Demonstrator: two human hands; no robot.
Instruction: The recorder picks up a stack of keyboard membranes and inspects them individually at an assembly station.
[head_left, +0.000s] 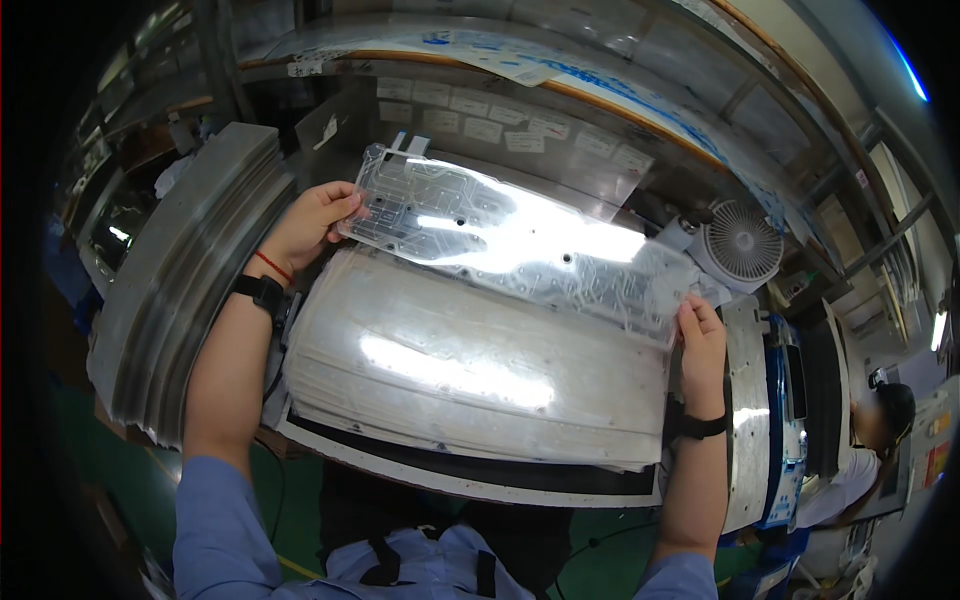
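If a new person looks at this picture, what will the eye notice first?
First the glossy clear plastic sheet at centre, held at its ends by the left hand and right hand. Under it lies a thick stack of similar sheets. A small white fan stands at the right.

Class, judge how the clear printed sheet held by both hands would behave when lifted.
The clear sheet, thin and gripped at both ends by the left hand and right hand, probably flexes and weighs little. Its glossy glare suggests a slippery surface.

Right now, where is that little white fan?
The fan sits at the upper right of the head view, just beyond the clear sheet, above the right hand.
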